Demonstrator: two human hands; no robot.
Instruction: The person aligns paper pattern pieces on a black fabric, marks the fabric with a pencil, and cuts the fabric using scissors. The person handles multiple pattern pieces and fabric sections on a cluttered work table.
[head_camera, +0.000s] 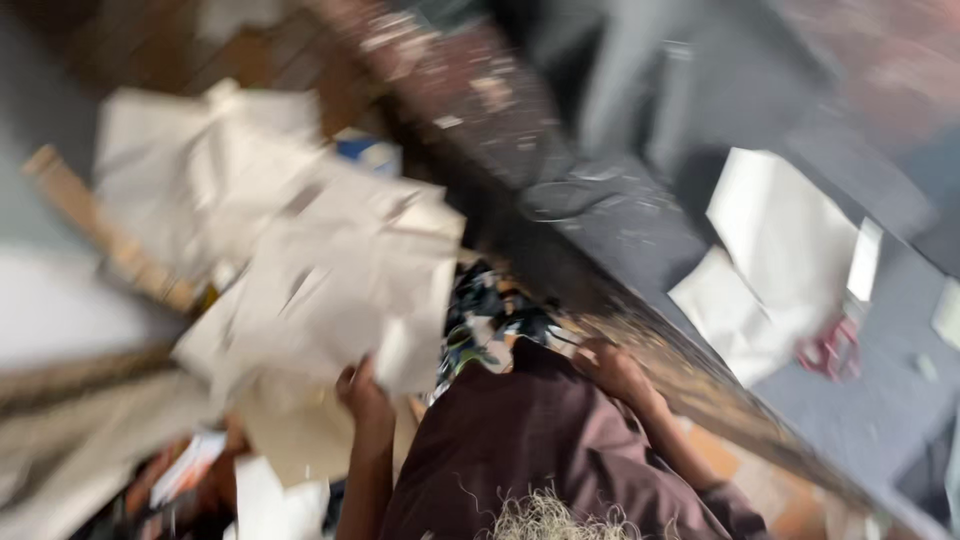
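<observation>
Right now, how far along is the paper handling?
Done: some white sheets already lie on the grey work surface with a red tool beside them. In hand: the left hand grips a crumpled bundle of pale paper; the right hand rests at the surface's edge. Left: more paper lies below. The frame is blurred, so finer detail can't be told.

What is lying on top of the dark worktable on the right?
On the dark worktable lie white paper sheets and a small red object, too blurred to identify. Whatever is under the sheets is covered. The left hand holds more white papers.
</observation>
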